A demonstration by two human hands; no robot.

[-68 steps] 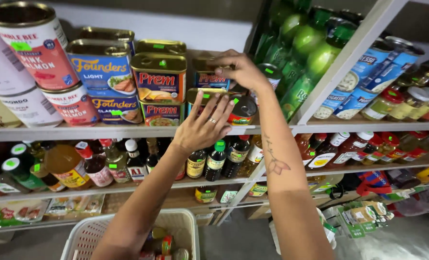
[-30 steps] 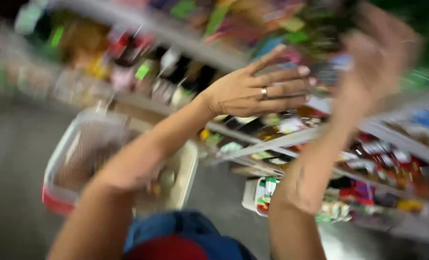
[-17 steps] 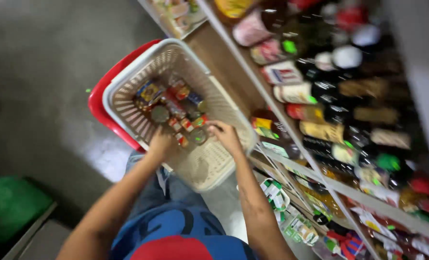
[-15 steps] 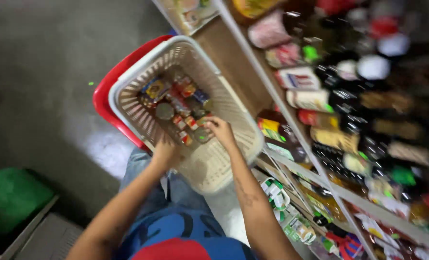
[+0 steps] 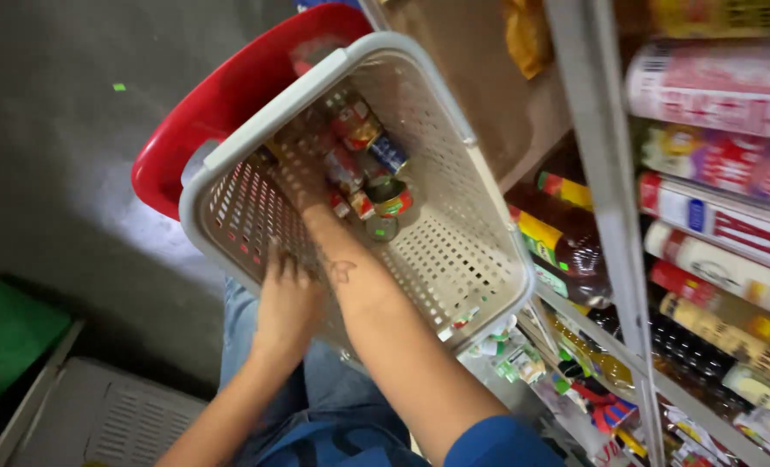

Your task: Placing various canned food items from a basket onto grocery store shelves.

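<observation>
Two hands at the white basket [image 5: 480, 259]: left hand [image 5: 288, 298] grips its near wall at 7 o'clock, fingers curled over it; right hand [image 5: 303, 177] reaches inside among the cans [image 5: 376, 173], grip hidden, cannot tell. Cans cluster at the bottom, 12 o'clock. Step looks like sorting; next move needs a steady basket.

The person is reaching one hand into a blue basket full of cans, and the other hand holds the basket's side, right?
Not quite: the head view shows the basket is white, nested in a red one. The right hand reaches in among the cans, and the left hand holds its side.
</observation>
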